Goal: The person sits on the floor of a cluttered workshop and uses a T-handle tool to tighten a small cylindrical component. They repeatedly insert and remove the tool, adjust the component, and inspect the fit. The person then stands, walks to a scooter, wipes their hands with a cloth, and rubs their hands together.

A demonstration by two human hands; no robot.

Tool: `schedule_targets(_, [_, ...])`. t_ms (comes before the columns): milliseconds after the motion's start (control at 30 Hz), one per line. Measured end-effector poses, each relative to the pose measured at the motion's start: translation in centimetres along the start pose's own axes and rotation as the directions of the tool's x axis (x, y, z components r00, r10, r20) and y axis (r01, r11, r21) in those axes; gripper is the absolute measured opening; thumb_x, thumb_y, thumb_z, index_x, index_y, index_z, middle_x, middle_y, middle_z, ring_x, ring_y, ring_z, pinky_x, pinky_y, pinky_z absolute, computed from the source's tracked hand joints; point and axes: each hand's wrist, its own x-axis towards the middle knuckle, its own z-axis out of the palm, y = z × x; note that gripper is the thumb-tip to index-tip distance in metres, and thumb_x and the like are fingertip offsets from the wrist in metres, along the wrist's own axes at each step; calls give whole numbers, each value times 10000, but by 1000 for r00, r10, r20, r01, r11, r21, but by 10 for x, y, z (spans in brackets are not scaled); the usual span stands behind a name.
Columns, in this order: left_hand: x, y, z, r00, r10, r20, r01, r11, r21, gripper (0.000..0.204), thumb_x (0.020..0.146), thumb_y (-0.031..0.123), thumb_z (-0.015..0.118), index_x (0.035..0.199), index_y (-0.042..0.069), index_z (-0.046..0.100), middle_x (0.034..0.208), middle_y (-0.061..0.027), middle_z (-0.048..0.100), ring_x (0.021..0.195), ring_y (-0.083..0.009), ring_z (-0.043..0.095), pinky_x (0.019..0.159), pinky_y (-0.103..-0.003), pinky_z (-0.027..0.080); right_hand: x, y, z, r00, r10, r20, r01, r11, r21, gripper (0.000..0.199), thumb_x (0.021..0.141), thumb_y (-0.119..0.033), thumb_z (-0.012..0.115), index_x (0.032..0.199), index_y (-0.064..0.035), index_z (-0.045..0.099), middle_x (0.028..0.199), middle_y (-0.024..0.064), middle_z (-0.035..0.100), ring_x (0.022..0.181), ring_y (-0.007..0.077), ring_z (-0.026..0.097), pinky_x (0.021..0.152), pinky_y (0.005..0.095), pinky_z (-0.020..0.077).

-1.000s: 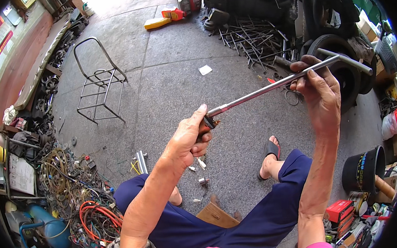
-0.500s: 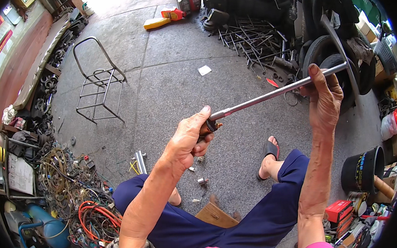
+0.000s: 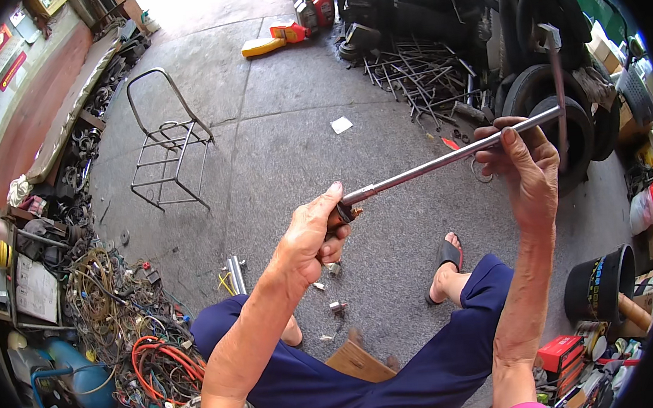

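A long T-handle wrench slants across the view, its shaft rising to the right. My right hand is closed around the shaft near the crossbar, with thumb and fingertips on the metal. The crossbar looks blurred. My left hand is closed on a small brown-and-black part at the shaft's lower end, the thumb on top beside the socket. A coppery bit sticks out of that part. My fingers hide most of it, so its kind is unclear.
On the floor ahead stand a bare metal chair frame and a pile of metal rods. Tyres are stacked at right, above a black bucket. Tangled cables lie at left. A wooden board sits between my legs.
The wrench's crossbar has turned and is blurred now. My right-hand fingers have shifted on the shaft, the thumb lower. My left hand keeps its grip nearly in place.
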Motion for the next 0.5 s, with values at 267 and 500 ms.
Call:
schedule_targets(267, [-1, -2, 5, 999, -21, 50, 21, 1000, -5, 462, 927, 458, 541, 868, 4, 602, 608, -29, 482, 360, -40, 267, 351, -213, 232, 1, 6, -3, 969, -123, -212, 106, 990, -91, 239, 841, -253, 711, 883, -22, 668, 790, 111, 707, 483, 125, 636, 401, 213, 483])
schedule_targets(500, [-1, -2, 0, 1000, -21, 0, 21, 999, -33, 449, 926, 449, 545, 869, 7, 600, 608, -24, 476, 358, -41, 254, 347, -217, 231, -1, -2, 1, 998, 18, 65, -25, 995, 96, 322, 916, -160, 557, 1169, 39, 574, 1083, 217, 645, 619, 120, 638, 543, 240, 523])
